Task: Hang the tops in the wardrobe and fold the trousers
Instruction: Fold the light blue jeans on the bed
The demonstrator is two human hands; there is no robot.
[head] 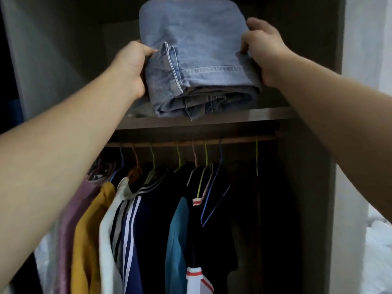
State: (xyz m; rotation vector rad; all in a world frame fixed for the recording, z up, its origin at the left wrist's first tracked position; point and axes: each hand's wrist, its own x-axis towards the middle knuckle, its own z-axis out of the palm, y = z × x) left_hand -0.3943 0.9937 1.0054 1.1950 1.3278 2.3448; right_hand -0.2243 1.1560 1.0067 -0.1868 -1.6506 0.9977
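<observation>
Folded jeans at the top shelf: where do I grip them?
Grip the folded jeans by their left and right edges, from the front, as the left hand and right hand do. Thick stack, loose hem on top; side pressure should keep layers together.

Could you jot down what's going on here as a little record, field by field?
place: open wardrobe, shelf above a hanging rail
item in hand: folded light-blue jeans, lower end at the shelf's front edge
left hand: grips the jeans' left side
right hand: grips the jeans' right side
on the rail: tops in mustard, white, navy, teal and black, on coloured hangers
task stage: jeans folded, tops hung
</observation>
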